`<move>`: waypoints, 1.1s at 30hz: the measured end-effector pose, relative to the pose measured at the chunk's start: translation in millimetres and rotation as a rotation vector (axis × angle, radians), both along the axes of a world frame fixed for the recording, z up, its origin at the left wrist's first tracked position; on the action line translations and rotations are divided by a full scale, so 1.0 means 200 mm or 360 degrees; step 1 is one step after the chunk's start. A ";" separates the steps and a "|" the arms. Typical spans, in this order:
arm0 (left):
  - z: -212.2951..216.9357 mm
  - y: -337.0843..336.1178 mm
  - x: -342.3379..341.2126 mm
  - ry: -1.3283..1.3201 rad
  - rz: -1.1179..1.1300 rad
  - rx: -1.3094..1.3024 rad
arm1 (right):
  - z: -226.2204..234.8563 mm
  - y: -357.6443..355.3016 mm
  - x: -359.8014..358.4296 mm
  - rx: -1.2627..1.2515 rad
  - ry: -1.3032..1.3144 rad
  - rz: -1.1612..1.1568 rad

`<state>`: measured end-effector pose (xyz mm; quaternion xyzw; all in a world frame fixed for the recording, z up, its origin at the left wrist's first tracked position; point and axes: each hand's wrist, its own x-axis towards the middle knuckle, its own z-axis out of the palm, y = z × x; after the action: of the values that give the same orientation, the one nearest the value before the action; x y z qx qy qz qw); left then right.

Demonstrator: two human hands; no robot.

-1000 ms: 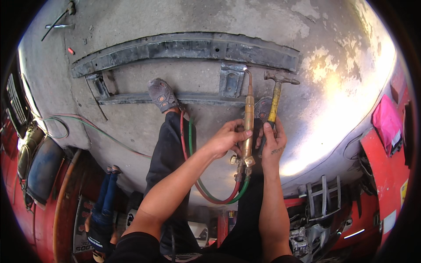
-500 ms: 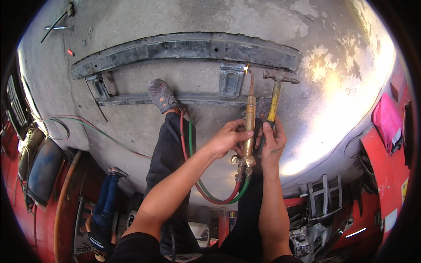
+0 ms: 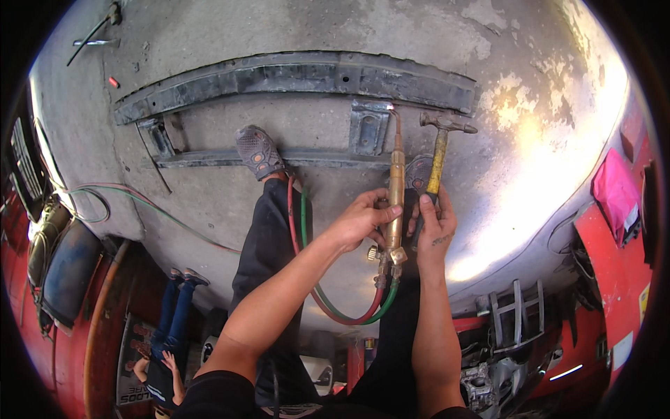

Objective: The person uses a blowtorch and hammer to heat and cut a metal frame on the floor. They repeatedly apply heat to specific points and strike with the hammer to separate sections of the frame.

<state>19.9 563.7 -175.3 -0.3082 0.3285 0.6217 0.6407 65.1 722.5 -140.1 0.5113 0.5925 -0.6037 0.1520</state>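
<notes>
My left hand [image 3: 366,220] is closed around a brass gas torch [image 3: 396,183]. The torch points away from me, its bent tip at the top right corner of a dark metal bracket [image 3: 368,133], where a small bright glow shows. Red and green hoses [image 3: 328,309] loop down from its valves. In my right hand [image 3: 434,218], just beside the torch, is a hammer [image 3: 439,159] with a yellow handle, held head up and away from me. A long curved metal beam [image 3: 293,75] lies on the floor beyond the bracket.
My shoe [image 3: 259,151] rests by a thin metal bar [image 3: 321,159] joined to the bracket. Another hammer [image 3: 112,14] lies far left near a small red piece [image 3: 114,82]. Hoses [image 3: 153,202] trail left. Another person [image 3: 167,342] is at lower left; metal parts [image 3: 516,318] are piled at lower right.
The torch tip has shifted slightly left and up to the bracket's corner, and the orange flame shows as a smaller whitish glow. At lower left, the other person's hands have moved into view.
</notes>
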 end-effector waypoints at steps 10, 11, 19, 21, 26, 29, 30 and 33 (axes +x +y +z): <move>0.00 -0.01 0.00 0.0006 -0.0014 -0.0003 | 0.00 0.00 0.00 -0.0004 0.0040 0.0016; 0.01 0.00 0.00 0.0007 -0.0007 -0.0008 | 0.00 0.00 0.00 -0.0002 0.0040 0.0012; 0.00 0.00 0.00 0.0005 0.0016 -0.0034 | -0.01 0.00 0.00 0.0006 0.0021 0.0026; -0.01 0.00 0.00 0.0008 0.0004 -0.0036 | -0.02 0.00 0.00 0.0008 0.0028 0.0023; -0.01 0.01 0.01 0.0003 -0.0017 -0.0019 | 0.00 0.00 -0.01 0.0005 0.0022 0.0021; -0.02 -0.01 0.02 -0.0004 -0.0027 0.0000 | 0.00 0.01 -0.02 -0.0012 0.0019 0.0015; -0.02 -0.01 0.02 -0.0008 -0.0025 0.0001 | 0.00 0.01 -0.02 -0.0013 0.0018 0.0011; -0.02 -0.02 0.01 0.0000 -0.0012 -0.0008 | 0.00 0.01 -0.02 -0.0013 0.0009 0.0016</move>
<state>21.7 559.8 -179.5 -0.3087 0.3313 0.6185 0.6422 61.2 724.2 -140.0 0.5060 0.5929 -0.6068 0.1555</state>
